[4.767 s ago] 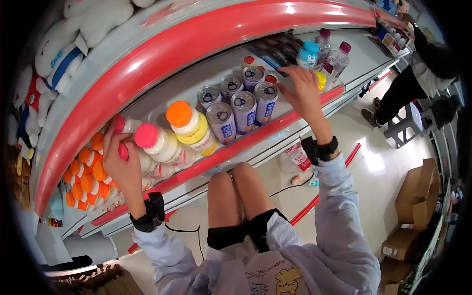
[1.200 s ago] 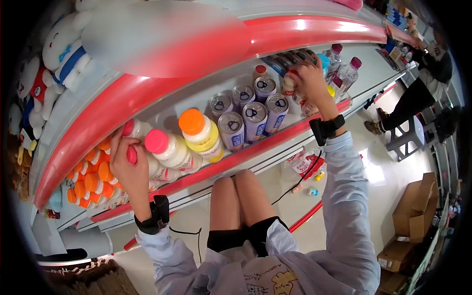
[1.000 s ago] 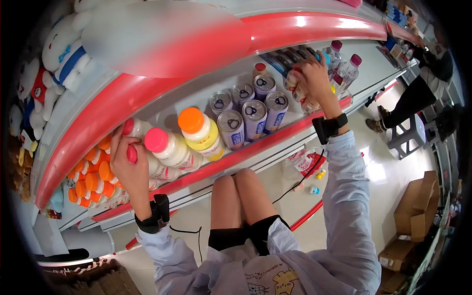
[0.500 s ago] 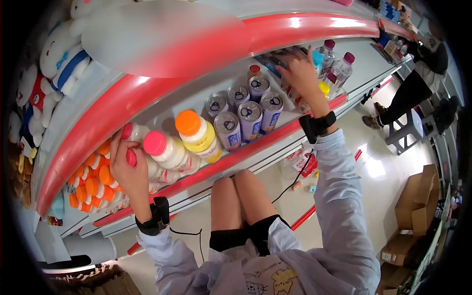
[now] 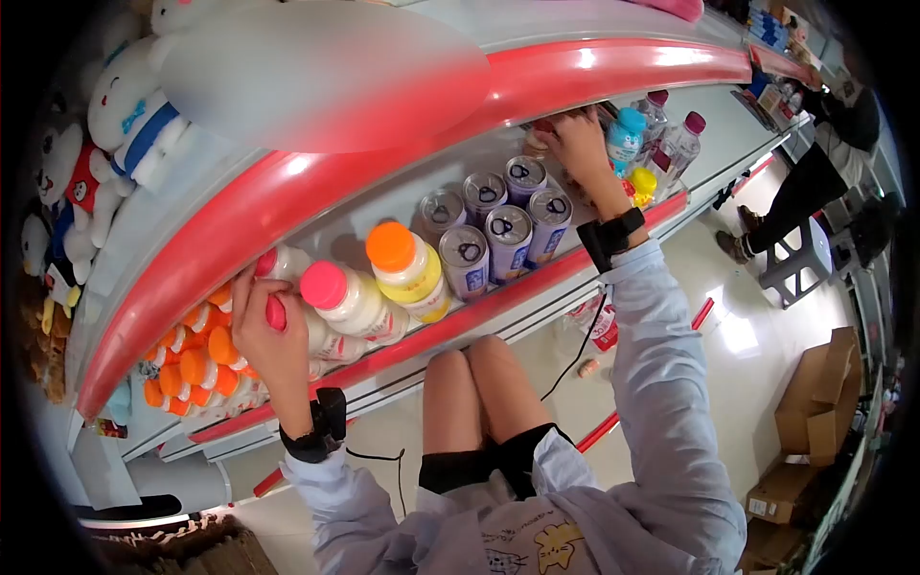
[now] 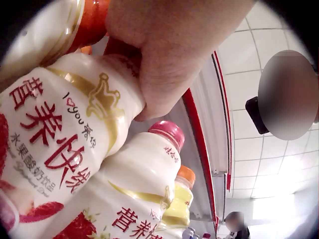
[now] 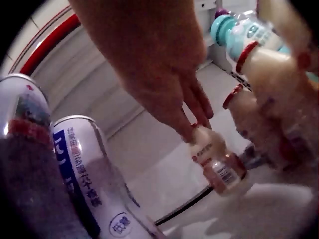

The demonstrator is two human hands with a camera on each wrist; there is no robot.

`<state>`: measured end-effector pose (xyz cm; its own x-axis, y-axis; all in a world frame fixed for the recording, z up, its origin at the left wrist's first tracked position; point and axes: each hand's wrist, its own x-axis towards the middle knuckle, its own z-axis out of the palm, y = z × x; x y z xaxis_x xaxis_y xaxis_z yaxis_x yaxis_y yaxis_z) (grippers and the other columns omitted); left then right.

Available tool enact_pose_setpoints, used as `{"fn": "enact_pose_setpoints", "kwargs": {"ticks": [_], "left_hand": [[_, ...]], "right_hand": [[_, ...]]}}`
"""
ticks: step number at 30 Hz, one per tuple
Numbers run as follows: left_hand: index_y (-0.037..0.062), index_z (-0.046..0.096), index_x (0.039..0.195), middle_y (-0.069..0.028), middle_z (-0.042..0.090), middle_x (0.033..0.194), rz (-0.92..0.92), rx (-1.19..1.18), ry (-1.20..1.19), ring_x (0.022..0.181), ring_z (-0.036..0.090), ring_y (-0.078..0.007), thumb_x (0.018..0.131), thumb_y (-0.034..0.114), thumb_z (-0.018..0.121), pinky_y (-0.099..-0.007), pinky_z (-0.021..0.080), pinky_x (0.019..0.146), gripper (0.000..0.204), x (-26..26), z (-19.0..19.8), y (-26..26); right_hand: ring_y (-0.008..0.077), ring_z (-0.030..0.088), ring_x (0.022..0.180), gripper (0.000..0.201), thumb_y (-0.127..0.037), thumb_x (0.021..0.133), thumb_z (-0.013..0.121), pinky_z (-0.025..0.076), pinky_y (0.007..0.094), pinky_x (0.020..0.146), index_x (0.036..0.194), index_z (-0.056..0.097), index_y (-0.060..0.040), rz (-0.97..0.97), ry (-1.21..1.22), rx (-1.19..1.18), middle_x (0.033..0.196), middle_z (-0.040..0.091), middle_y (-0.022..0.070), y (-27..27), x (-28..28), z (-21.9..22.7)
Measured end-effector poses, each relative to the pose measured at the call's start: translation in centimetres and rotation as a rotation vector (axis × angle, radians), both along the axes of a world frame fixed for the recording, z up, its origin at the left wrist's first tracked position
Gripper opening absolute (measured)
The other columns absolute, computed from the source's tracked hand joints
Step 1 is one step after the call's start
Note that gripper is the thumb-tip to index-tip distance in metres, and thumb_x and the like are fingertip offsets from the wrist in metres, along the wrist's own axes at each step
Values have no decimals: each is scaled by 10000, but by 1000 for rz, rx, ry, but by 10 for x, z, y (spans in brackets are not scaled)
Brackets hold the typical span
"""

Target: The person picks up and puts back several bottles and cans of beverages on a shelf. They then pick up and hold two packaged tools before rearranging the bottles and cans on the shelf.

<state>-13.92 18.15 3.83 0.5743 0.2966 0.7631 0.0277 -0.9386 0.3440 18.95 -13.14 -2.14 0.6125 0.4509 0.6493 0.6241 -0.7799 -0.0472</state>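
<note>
Fingers of the left hand (image 5: 271, 340) curl round the pink cap (image 5: 276, 311) of a white bottle at the left of the shelf; the left wrist view has this hand (image 6: 174, 55) at the neck of the white bottle (image 6: 75, 119). Behind the purple cans (image 5: 508, 228), the right hand (image 5: 581, 151) holds a small bottle (image 5: 536, 144). From the right wrist, its fingertips pinch the red top of that small bottle (image 7: 219, 162), which leans slightly. Other red-topped small bottles (image 7: 274, 79) are beside this hand (image 7: 154, 64).
Orange-capped bottles (image 5: 196, 367) crowd the left end; a yellow-labelled bottle (image 5: 410, 273) stands left of the cans. At the right are a blue-capped bottle (image 5: 626, 134) and purple-capped bottles (image 5: 678, 149). A red rail (image 5: 537, 287) edges the shelf. Another person (image 5: 800, 182) is at the far right.
The right hand has moved from the small bottles near the blue-capped bottle towards the back left, and now grips the small bottle behind the cans. The left hand has stayed on its pink-capped bottle.
</note>
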Motion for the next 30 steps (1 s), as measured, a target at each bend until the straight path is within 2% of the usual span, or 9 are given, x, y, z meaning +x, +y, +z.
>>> {"fn": "enact_pose_setpoints", "kwargs": {"ticks": [3, 7, 11, 16, 19, 22, 25, 26, 30], "left_hand": [[-25, 594, 785, -190, 608, 1199, 8, -4, 19, 1050, 602, -332, 747, -34, 571, -376, 455, 901, 45, 1, 0, 0], [-33, 594, 782, -199, 605, 1211, 1, -19, 24, 1044, 609, -314, 751, -47, 566, -369, 456, 902, 44, 1, 3, -4], [-21, 590, 797, -189, 608, 1167, -2, -34, 19, 1075, 576, -359, 749, -17, 572, -398, 439, 908, 52, 1, -1, 0], [-18, 592, 804, -190, 607, 1166, 10, -53, 28, 1056, 583, -362, 756, -11, 570, -397, 444, 899, 53, 0, 1, -2], [-16, 592, 797, -185, 608, 1174, 8, -18, 14, 1049, 589, -358, 756, -9, 569, -392, 449, 894, 47, 1, 1, -2], [-15, 591, 792, -178, 608, 1183, -23, -27, -8, 1047, 593, -352, 755, -8, 568, -388, 456, 887, 44, 1, -1, 0], [-16, 592, 788, -165, 612, 1190, -24, 9, -20, 1042, 599, -342, 756, -5, 569, -384, 462, 884, 41, 1, 1, -2], [-16, 592, 786, -160, 613, 1192, -22, 8, -18, 1042, 600, -339, 755, -4, 571, -381, 467, 879, 39, 1, 0, -2], [-16, 595, 782, -142, 614, 1204, -6, 11, 0, 1033, 607, -328, 755, 6, 576, -367, 483, 853, 40, 0, -2, 3]], "right_hand": [[265, 615, 1015, 312, -245, 806, 636, 129, 535, 1153, 1114, 663, -202, -103, -233, -101, 1030, 682, 89, -10, -1, -1], [267, 601, 1021, 251, -223, 806, 626, 139, 542, 1150, 1042, 681, -157, -195, -111, -90, 949, 670, 107, -18, 5, -5], [272, 599, 1015, 222, -215, 792, 627, 150, 540, 1144, 991, 682, -135, -178, -57, -94, 914, 659, 117, -24, 10, -7], [284, 612, 976, 226, -202, 776, 626, 199, 550, 1118, 979, 668, -111, -179, -121, -90, 916, 656, 130, -18, 2, -3], [301, 620, 945, 204, -181, 796, 605, 243, 547, 1099, 975, 657, -99, -115, -166, 30, 888, 652, 141, -16, 1, -5], [318, 625, 909, 192, -173, 828, 582, 380, 484, 1011, 980, 647, -76, 18, -209, 335, 867, 652, 153, -18, -29, 21], [323, 634, 874, 211, -194, 858, 578, 475, 412, 877, 1006, 638, -56, 114, 234, 497, 880, 660, 156, -22, -92, 54], [311, 642, 864, 259, -244, 863, 600, 502, 398, 753, 1030, 634, -48, 192, 405, 559, 914, 667, 151, -21, -115, 61], [297, 642, 897, 410, -330, 824, 673, 499, 371, 749, 1119, 609, -52, 169, 368, 337, 983, 666, 135, -21, -159, 47]]}}
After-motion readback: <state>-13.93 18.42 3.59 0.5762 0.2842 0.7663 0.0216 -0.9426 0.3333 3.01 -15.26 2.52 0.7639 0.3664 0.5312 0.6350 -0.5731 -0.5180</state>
